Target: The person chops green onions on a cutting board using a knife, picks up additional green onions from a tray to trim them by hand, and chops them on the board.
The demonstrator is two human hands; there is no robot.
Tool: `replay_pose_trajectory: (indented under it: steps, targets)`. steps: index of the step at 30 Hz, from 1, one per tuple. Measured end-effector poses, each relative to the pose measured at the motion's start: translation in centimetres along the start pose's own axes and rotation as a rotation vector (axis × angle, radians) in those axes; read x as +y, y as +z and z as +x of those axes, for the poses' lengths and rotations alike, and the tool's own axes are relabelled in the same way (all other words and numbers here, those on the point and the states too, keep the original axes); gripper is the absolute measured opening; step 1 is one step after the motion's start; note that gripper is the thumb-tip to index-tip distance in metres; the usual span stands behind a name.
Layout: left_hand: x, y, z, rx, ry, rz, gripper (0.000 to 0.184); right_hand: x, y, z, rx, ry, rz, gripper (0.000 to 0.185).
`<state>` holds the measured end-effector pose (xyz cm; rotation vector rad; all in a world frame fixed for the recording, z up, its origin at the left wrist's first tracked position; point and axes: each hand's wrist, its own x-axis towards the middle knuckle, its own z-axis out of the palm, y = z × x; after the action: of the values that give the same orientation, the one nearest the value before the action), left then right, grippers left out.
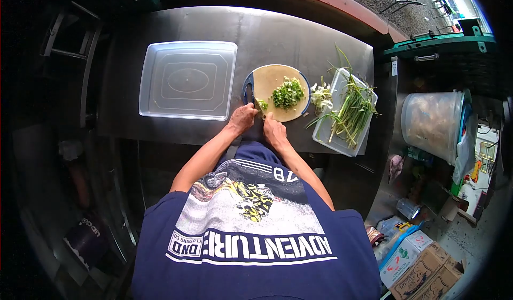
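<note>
My left hand point(243, 117) is closed at the lower left edge of a round cutting board point(267, 79), around what looks like the handle of a knife point(251, 86). The dark blade lies along the board's left side. My right hand point(274, 131) is closed at the board's near edge. Its fingertips pinch what seem to be spring onions, mostly hidden by the fingers. Beside the fingers lies a small bit of cut green point(262, 104). A heap of chopped spring onion point(287, 93) rests on the board's right half.
Left of the board stands a clear plastic tub point(187, 81) on the steel table point(299, 32). To the right, whole spring onions point(352, 110) lie across a white tray point(323, 129), with trimmed pieces point(320, 95) beside it. Farther right is a filled plastic container point(432, 123).
</note>
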<state>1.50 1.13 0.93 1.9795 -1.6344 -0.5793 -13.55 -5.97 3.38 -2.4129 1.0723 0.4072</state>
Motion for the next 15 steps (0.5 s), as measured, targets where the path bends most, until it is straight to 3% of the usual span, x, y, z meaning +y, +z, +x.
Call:
replay_pose_trajectory:
  steps: [15]
  targets:
    - [0.2,0.2,-0.1,0.049,-0.171,-0.124,0.012,2.3,-1.4,-4.9,-0.061,-0.051,-0.015,0.015]
